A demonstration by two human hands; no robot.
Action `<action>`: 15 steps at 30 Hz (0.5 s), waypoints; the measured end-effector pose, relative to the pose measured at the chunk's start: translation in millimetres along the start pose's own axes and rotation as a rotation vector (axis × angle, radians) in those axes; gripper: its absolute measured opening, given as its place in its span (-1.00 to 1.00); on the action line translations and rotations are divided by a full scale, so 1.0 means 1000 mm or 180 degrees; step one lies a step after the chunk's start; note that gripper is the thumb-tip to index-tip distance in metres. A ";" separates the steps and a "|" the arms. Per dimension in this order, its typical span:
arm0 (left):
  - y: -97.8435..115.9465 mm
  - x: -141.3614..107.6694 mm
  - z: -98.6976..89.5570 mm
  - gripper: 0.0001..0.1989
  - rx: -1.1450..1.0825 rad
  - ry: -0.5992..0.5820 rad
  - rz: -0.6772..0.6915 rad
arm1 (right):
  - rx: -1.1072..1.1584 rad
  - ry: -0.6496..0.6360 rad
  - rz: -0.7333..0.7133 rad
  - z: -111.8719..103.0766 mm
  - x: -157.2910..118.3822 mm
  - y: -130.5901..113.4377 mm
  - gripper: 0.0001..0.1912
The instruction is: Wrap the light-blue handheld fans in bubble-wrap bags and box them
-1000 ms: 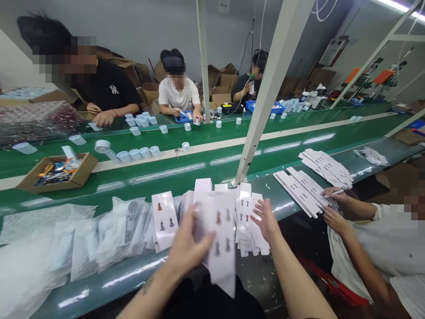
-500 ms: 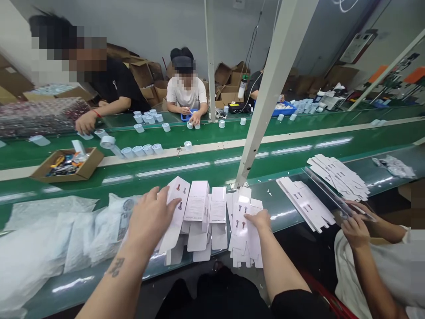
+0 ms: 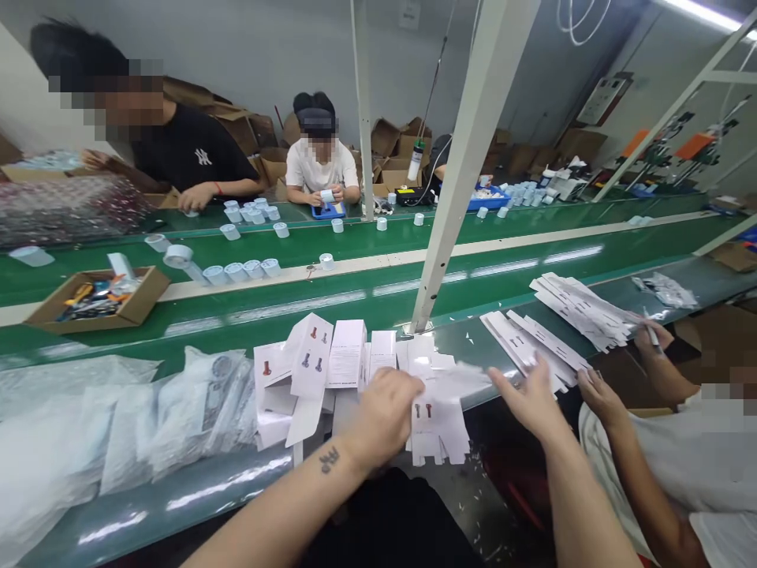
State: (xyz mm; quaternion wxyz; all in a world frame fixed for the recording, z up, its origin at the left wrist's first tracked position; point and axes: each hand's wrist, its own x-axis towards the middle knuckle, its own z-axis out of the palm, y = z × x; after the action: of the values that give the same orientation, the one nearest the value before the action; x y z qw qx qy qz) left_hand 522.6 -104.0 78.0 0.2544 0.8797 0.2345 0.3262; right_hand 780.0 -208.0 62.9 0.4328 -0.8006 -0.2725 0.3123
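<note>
My left hand (image 3: pixel 382 414), fingers closed, grips the left edge of a flattened carton (image 3: pixel 453 380), white and blurred. It lies over a pile of flattened cartons (image 3: pixel 438 442) printed with small gadget pictures, at the table's near edge. My right hand (image 3: pixel 535 402) is to the right of that carton, fingers spread and somewhat blurred. One fingertip is close to the carton's right end; whether they touch I cannot tell. Left of my left hand stand folded white cartons, among them a printed carton (image 3: pixel 311 359) with an open flap and a text-covered carton (image 3: pixel 346 355).
Bagged parts (image 3: pixel 147 418) lie at left. An open cardboard box (image 3: pixel 139 304) of mixed items sits beyond, near white cups (image 3: pixel 233 272) on the green belt. A metal post (image 3: pixel 453 181) rises ahead. At right a co-worker's hands (image 3: pixel 603 398) are by carton stacks (image 3: pixel 583 308); others work opposite.
My left hand has left the folded cartons and moved right, onto a flattened carton. My right hand has come off the pile and moved right, its fingers spreading. The view has shifted slightly.
</note>
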 end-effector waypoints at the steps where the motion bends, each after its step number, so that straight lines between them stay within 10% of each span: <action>1: 0.001 0.006 -0.017 -0.73 -0.0016 -0.0057 -0.0094 | -0.0213 -0.0150 -0.0377 -0.006 -0.014 -0.012 -0.24; 5: 0.009 0.004 -0.064 -0.76 0.0172 0.0286 -0.0222 | -0.0909 -0.1969 -0.1456 0.011 -0.062 -0.056 -0.69; 9: 0.017 -0.024 -0.072 -0.68 0.0794 0.1149 0.0027 | -0.0608 -0.2313 -0.1501 0.060 -0.098 -0.064 -0.76; 15: 0.025 -0.048 -0.102 -0.79 -0.0246 -0.0391 -0.2112 | -0.0308 -0.2771 -0.1287 0.094 -0.129 -0.045 -0.63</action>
State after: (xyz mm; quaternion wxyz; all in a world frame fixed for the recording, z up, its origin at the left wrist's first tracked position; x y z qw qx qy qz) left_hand 425.8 -120.6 137.9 0.3935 0.7632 0.4796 0.1807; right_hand 619.0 -228.6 95.7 0.2927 -0.5457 -0.5927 0.5150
